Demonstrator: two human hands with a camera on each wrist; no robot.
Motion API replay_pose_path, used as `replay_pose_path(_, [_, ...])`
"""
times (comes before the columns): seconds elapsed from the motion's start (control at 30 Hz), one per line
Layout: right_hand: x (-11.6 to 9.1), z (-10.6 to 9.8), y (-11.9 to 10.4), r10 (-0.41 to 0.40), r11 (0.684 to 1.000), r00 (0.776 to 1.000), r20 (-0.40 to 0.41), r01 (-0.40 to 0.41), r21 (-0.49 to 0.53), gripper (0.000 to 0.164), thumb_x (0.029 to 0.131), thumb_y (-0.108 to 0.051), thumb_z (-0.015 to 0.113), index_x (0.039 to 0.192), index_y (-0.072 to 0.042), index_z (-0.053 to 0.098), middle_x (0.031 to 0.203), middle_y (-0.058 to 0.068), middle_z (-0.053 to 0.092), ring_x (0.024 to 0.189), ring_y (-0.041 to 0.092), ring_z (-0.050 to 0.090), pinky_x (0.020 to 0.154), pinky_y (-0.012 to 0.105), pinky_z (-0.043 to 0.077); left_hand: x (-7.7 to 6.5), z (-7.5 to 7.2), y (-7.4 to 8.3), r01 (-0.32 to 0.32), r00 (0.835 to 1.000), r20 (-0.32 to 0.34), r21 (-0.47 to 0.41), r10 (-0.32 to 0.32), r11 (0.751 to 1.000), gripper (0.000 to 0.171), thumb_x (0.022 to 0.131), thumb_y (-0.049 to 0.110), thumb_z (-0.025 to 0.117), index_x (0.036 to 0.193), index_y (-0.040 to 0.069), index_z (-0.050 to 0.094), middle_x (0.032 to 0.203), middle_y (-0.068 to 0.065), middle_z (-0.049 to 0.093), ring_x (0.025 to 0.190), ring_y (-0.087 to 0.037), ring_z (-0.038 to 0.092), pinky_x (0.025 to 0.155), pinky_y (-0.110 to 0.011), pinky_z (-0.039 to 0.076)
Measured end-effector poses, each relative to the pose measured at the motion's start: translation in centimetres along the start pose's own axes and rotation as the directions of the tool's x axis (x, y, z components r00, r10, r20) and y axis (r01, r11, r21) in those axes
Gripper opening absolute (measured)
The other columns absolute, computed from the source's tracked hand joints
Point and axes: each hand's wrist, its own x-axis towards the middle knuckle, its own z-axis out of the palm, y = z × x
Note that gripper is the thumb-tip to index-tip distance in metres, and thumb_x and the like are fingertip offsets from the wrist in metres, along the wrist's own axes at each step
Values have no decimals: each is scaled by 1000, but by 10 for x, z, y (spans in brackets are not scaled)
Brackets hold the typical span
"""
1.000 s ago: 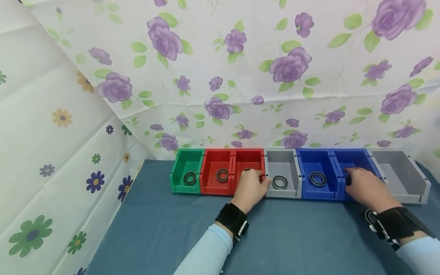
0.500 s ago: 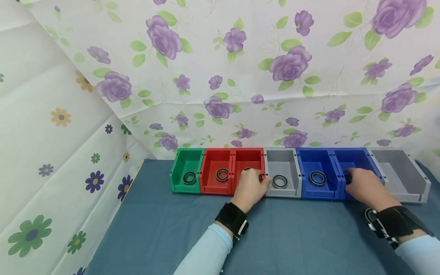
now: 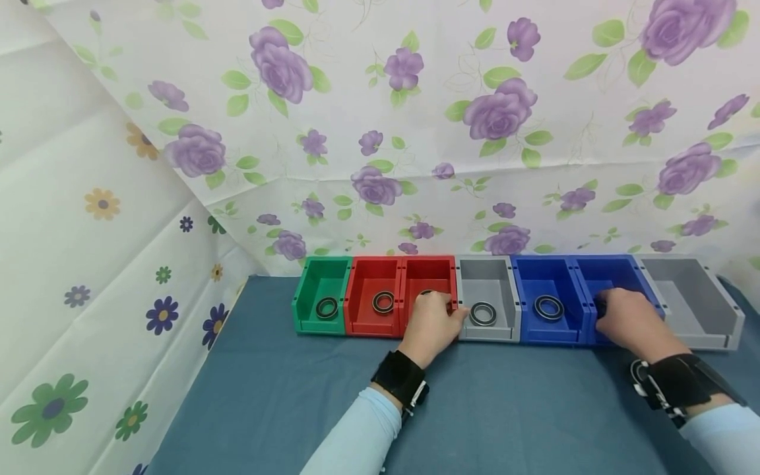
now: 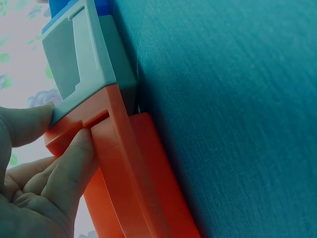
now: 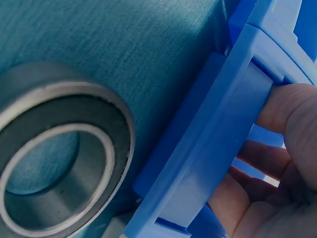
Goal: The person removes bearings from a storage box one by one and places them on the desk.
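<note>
My left hand (image 3: pixel 432 326) pinches the shared wall between the right red bin (image 3: pixel 429 267) and the grey bin beside it. In the left wrist view, its thumb lies on the grey side and a finger dips inside the red bin (image 4: pixel 129 163). A sliver of bearing (image 3: pixel 426 292) shows behind that hand. My right hand (image 3: pixel 635 320) reaches into the right blue bin (image 3: pixel 611 267), its fingers curled about a dark, round-edged bearing (image 3: pixel 601 308), mostly hidden. The front lip (image 5: pixel 213 134) covers its fingertips in the right wrist view. Another bearing (image 5: pixel 119 134) looms close to that wrist.
Bearings lie in the green bin (image 3: pixel 299 316), left red bin (image 3: pixel 374 267), middle grey bin (image 3: pixel 483 267) and left blue bin (image 3: pixel 540 267). A grey bin (image 3: pixel 683 284) ends the row at right. Behind hangs a flowered sheet (image 3: pixel 380 132); blue cloth (image 3: pixel 505 409) covers the table.
Both hands stay at the same bins with the same hold. The head view shifts only very slightly.
</note>
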Motion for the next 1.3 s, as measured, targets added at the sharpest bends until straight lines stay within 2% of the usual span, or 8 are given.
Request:
replay_pose_path(0.23, [-1,0,1,-7,1000,1000,6,7,7,51,73,-5,66,115,17,49,106,35,52,74,31,54,65,51,47,-1,-1,2,-11,1000,5,-14,11,1000,18,87,34,65,83,17,65,56,2,48,52,-10,49,45,-25,40])
replay_pose_path(0.33, [-1,-1,0,-5,1000,1000,-1,5,2,50,72,-5,66,115,17,50,106,36,52,76,33,54,67,53,46,0,-1,2,-4,1000,7,-17,4,1000,18,87,34,65,83,17,65,56,2,47,52,-10,49,45,-25,40])
replay_pose_path(0.43, [-1,-1,0,-6,1000,1000,-6,6,-1,48,72,-4,65,113,17,51,102,34,54,74,32,53,65,51,47,1,-2,2,-1,1000,8,-13,1,1000,19,87,35,65,84,16,65,56,2,48,52,-10,49,45,-25,40])
replay_pose_path(0.63, [0,-3,2,-31,1000,999,-17,31,6,46,72,-5,65,110,16,53,91,25,57,66,26,49,54,37,45,2,-4,2,-9,1000,4,-5,9,1000,21,87,37,64,80,18,63,57,1,47,51,-10,49,45,-25,40])
replay_pose_path(0.77, [-2,-2,2,-56,998,998,-26,56,-7,42,73,-8,66,106,15,54,87,22,56,67,26,50,55,38,44,1,-4,3,-5,1000,2,-10,5,1000,20,87,36,64,82,17,64,56,1,47,50,-11,48,45,-26,39])
replay_pose_path(0.9, [-5,1,0,-109,992,988,-107,102,-74,38,72,-7,68,102,13,56,87,24,55,76,32,52,63,48,45,-1,-4,3,-5,1000,5,-27,5,1000,18,87,34,65,84,16,65,55,1,47,50,-11,49,44,-26,40])
replay_pose_path(1.03, [-9,5,1,-124,991,968,-220,108,-82,44,67,-6,70,104,13,56,94,29,54,85,41,51,70,56,43,-1,-3,2,-15,1000,2,-32,15,999,18,87,34,65,80,17,64,55,2,47,50,-11,49,44,-26,40])
replay_pose_path(1.3, [-17,4,2,-140,989,933,-331,119,-83,55,66,-14,76,109,13,54,102,32,51,94,45,50,76,59,41,-1,-3,2,-10,1000,4,-22,10,1000,19,87,36,65,80,18,63,55,2,47,50,-11,49,45,-25,41])
